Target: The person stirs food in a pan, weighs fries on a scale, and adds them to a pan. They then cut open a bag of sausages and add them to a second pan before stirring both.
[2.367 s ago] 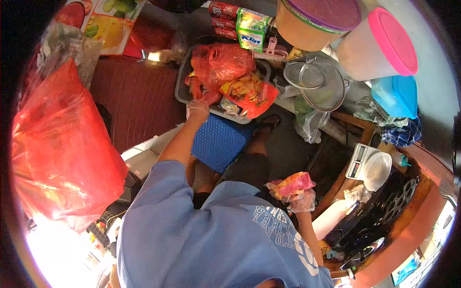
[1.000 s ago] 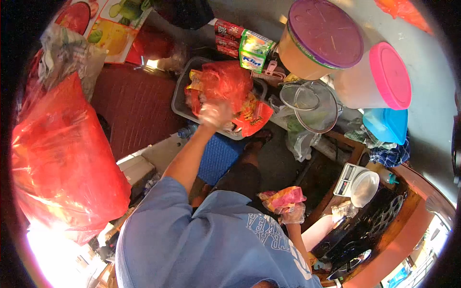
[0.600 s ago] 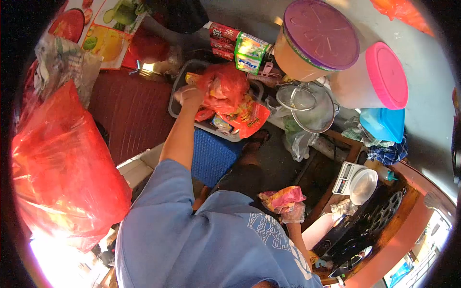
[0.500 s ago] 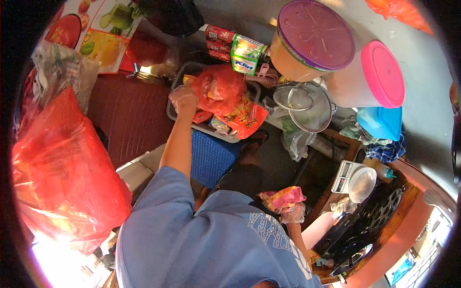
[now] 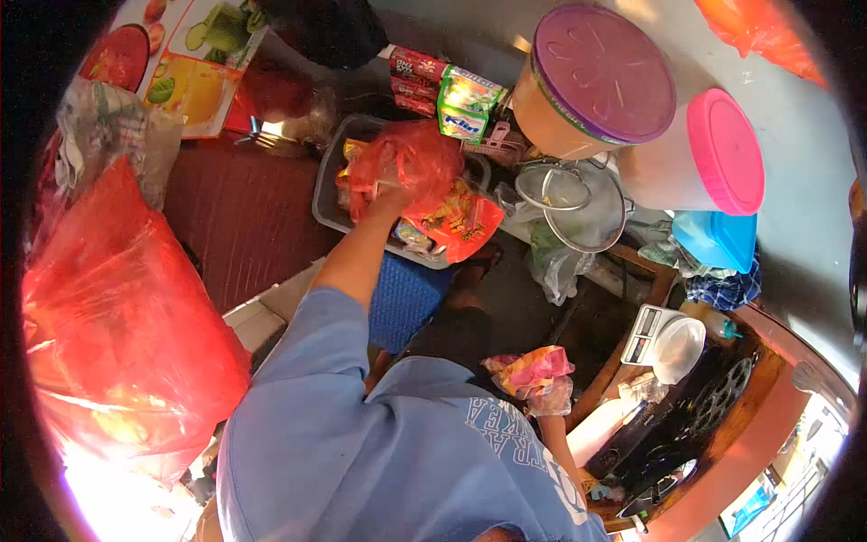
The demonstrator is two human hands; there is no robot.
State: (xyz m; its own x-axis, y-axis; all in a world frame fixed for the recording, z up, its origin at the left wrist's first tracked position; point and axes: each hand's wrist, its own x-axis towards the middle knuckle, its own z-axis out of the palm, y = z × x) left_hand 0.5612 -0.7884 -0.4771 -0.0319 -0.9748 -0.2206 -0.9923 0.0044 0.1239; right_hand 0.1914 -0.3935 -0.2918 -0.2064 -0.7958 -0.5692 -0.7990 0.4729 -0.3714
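Note:
My left hand (image 5: 390, 195) reaches into a red plastic bag (image 5: 420, 163) that lies in a grey plastic tub (image 5: 327, 194); the fingers are hidden by the bag. Beside it in the tub is a red and orange packet (image 5: 470, 221). My right hand (image 5: 551, 397), in a clear plastic glove, is closed on a pink and yellow packet (image 5: 537, 369), lower down near my body.
Right of the tub are strainers (image 5: 587, 212), a purple-lidded tub (image 5: 601, 77) and a pink-lidded container (image 5: 722, 149). A scale (image 5: 645, 334) stands by a black stove (image 5: 713, 406). A large red bag (image 5: 126, 334) fills the left side, near a dark red surface (image 5: 239, 226).
My left hand has moved from the tub's left side rightward and slightly down, onto the red bag. My right hand keeps its hold on the packet. The view has shifted slightly.

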